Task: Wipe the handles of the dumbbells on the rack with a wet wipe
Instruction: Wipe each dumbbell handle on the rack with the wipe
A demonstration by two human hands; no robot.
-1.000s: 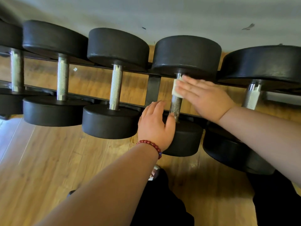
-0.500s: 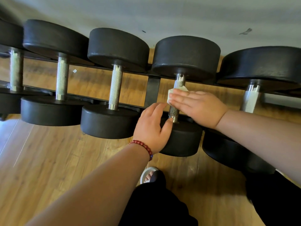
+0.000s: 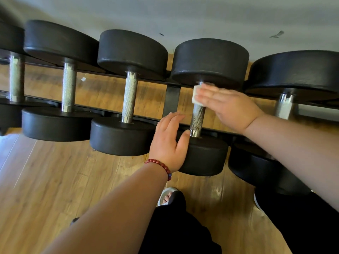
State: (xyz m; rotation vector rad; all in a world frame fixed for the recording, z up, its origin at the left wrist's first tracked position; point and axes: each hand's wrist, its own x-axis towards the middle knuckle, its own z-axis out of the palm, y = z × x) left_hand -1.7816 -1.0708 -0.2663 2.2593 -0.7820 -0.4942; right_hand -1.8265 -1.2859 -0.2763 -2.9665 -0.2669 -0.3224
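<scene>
Several black dumbbells with knurled steel handles lie side by side on a black rack [image 3: 171, 101]. My right hand [image 3: 229, 109] lies flat, fingers straight, and presses a folded white wet wipe [image 3: 196, 95] against the upper end of one dumbbell's handle [image 3: 197, 118], just under its far weight [image 3: 211, 59]. My left hand [image 3: 169, 142], with a red bead bracelet at the wrist, rests on the near weight [image 3: 203, 154] of the same dumbbell, thumb beside the handle's lower end.
To the left lie more dumbbells, the closest handle [image 3: 129, 97] bare. A larger dumbbell [image 3: 297, 74] sits to the right. Wooden floor [image 3: 55, 180] lies below, a grey wall [image 3: 183, 15] behind. My foot in a white slipper [image 3: 167, 196] and dark trousers are underneath.
My right hand slid the wipe down the handle towards the near weight, then back up to the far end. My left hand stayed on the near weight.
</scene>
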